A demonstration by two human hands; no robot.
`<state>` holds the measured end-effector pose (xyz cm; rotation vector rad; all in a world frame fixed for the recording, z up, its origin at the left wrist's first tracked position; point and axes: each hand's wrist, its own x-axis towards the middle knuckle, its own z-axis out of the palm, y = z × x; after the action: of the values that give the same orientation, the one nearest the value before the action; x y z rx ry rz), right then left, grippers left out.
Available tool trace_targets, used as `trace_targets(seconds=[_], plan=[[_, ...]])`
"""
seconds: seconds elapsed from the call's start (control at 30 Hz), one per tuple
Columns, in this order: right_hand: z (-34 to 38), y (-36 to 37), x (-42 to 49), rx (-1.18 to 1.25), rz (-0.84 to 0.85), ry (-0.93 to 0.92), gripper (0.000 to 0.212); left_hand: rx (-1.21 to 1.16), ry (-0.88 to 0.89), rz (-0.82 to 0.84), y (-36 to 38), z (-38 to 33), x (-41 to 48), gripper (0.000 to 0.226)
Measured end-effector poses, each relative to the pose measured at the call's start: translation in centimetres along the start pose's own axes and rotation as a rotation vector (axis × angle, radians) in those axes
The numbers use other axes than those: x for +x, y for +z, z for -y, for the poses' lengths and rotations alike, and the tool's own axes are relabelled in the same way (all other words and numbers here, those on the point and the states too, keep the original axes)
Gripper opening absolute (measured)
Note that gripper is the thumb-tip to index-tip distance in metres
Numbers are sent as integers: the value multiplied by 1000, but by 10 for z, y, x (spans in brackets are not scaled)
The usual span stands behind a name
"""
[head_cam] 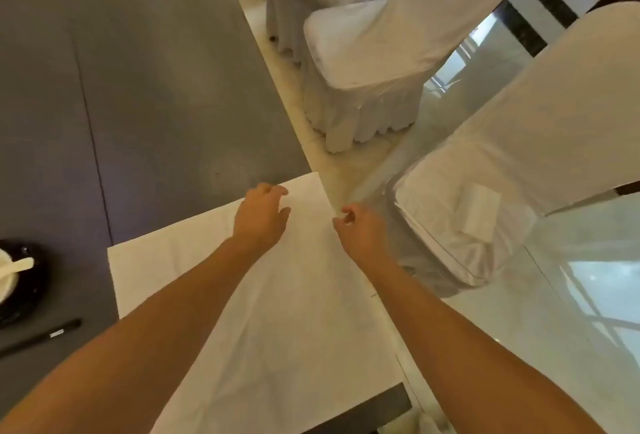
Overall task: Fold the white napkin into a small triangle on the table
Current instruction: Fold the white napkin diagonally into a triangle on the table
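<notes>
White napkin lay unfolded, flat beneath the loosely bent, empty fingers of the left hand. Fingers of the right hand curled at its edge (grip could not be confirmed). All folds outstanding.

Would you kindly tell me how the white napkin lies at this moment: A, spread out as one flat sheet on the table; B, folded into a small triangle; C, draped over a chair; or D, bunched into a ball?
A: the white napkin lies opened out flat as a single sheet on the grey table, with no fold made in it yet.
</notes>
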<state>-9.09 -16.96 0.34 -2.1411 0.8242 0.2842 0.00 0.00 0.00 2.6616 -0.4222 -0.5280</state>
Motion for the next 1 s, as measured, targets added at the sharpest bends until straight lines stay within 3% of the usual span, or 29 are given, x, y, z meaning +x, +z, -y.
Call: trace_targets(seconds=[0.17, 0.37, 0.6, 0.83, 1.0], plan=[[-1, 15, 33, 35, -25, -54, 46, 87, 1, -90, 15, -4, 29, 38], [-1, 28, 46, 83, -19, -84, 28, 136, -36, -98, 19, -4, 42, 32], [2, 29, 42, 103, -15, -62, 23, 73, -112, 0, 16, -5, 52, 30], [8, 20, 23, 124, -30, -126, 20, -23, -104, -52, 4, -3, 35, 12], [21, 11, -2, 88, -37, -236, 11, -100, -41, -106, -16, -8, 11, 13]])
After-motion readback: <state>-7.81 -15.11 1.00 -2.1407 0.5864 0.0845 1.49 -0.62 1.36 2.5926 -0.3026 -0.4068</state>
